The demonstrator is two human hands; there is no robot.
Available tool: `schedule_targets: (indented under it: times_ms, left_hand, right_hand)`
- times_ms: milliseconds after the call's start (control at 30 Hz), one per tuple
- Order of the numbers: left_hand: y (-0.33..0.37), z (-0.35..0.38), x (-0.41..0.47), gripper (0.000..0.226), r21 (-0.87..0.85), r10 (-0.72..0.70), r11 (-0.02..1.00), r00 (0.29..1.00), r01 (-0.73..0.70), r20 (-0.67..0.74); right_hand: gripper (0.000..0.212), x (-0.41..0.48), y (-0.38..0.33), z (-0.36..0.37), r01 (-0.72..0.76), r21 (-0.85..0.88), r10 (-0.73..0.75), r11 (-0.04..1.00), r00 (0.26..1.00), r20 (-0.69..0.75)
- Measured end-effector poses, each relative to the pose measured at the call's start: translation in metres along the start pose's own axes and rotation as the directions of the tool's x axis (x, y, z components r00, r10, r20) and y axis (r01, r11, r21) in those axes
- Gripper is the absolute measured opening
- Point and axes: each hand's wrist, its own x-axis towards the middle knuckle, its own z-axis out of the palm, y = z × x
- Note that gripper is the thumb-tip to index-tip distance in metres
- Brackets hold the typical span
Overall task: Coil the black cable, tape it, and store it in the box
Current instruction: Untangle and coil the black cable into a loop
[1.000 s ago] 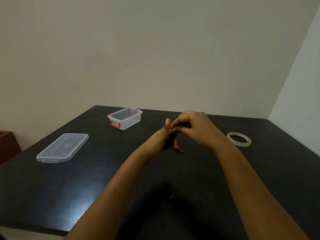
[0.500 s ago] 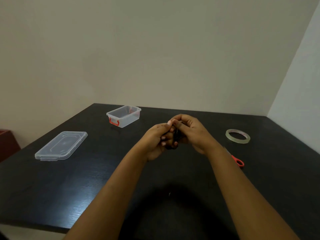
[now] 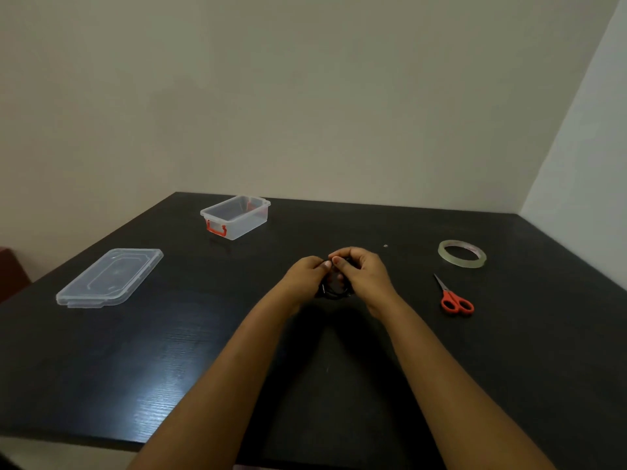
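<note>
While the left hand (image 3: 305,274) and right hand (image 3: 364,276) meet over the black counter (image 3: 169,351), both curl their fingers round the coiled black cable (image 3: 334,290) — thumbs touching on top. Far left stands the clear box (image 3: 235,217), lid (image 3: 109,277) off — tape roll (image 3: 462,253) and scissors (image 3: 454,298) lie right.

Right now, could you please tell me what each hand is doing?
Left hand: grips the black cable.
Right hand: grips the same cable.
</note>
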Motion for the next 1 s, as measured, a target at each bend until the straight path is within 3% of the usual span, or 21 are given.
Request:
schedule_targets:
  times_ms: [200, 367, 533, 900, 1000]
  left_hand:
    - [-0.023, 0.008, 0.016, 0.023, 0.366, 0.091, 0.93, 0.983, -0.026, -0.162]
    - [-0.033, 0.014, 0.022, 0.023, 0.576, 0.228, 0.815, 0.949, -0.063, -0.218]
    - [-0.043, 0.015, 0.023, 0.022, 0.59, 0.329, 0.8, 0.903, -0.112, -0.275]
    - [-0.046, 0.013, 0.022, 0.027, 0.384, 0.31, 0.908, 0.887, -0.168, -0.343]
    - [-0.044, 0.011, 0.02, 0.029, 0.255, 0.267, 0.951, 0.878, -0.173, -0.398]
  right_hand:
    - [0.014, -0.001, 0.021, 0.006, -0.103, -0.057, 0.103, 0.993, 0.995, -0.005]
    - [0.017, 0.005, 0.026, 0.006, -0.007, -0.296, 0.002, 0.955, 1.0, -0.017]
    - [0.021, 0.009, 0.033, 0.006, 0.095, -0.569, -0.1, 0.817, 0.995, 0.021]
    - [0.027, 0.006, 0.032, 0.002, 0.095, -0.427, -0.118, 0.899, 0.993, -0.028]
    - [0.025, 0.005, 0.031, 0.0, 0.068, -0.333, -0.095, 0.94, 0.993, -0.066]
